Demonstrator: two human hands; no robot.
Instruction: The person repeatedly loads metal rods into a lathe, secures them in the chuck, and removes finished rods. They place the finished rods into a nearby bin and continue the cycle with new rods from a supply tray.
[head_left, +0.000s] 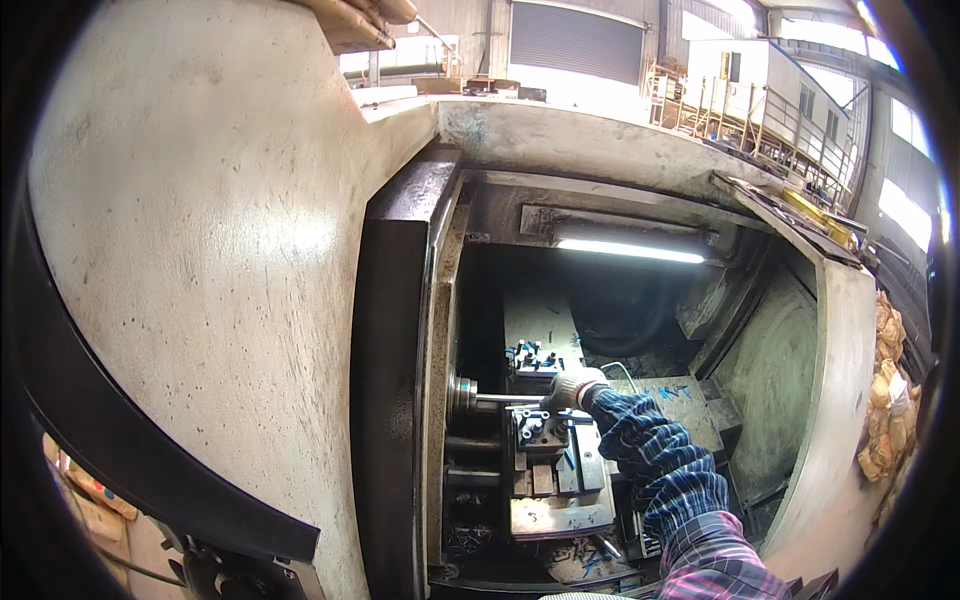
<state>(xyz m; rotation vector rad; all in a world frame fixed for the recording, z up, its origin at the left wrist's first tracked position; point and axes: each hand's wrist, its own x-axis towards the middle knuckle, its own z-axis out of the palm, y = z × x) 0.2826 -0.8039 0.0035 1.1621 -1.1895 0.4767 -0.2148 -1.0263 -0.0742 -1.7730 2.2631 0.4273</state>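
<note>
My right hand (574, 388), in a pale knit work glove, is inside a lathe enclosure, closed around the right end of a thin metal rod (510, 398). The rod's left end sits in the spindle collet (465, 394). Just below the hand stands a tool post (538, 427) with several clamping bolts, mounted on the cross slide (559, 517). Above and left of the glove is a second tool block (536, 362) with dark bolts. The fingertips are partly hidden by the glove's back. My left hand is out of view.
A lit tube lamp (630, 251) runs along the enclosure's back. The dark sliding door edge (386, 390) stands left of the spindle, and the pale right wall (825, 405) borders the opening. Metal chips and a short cylindrical bar (607, 546) lie below the slide.
</note>
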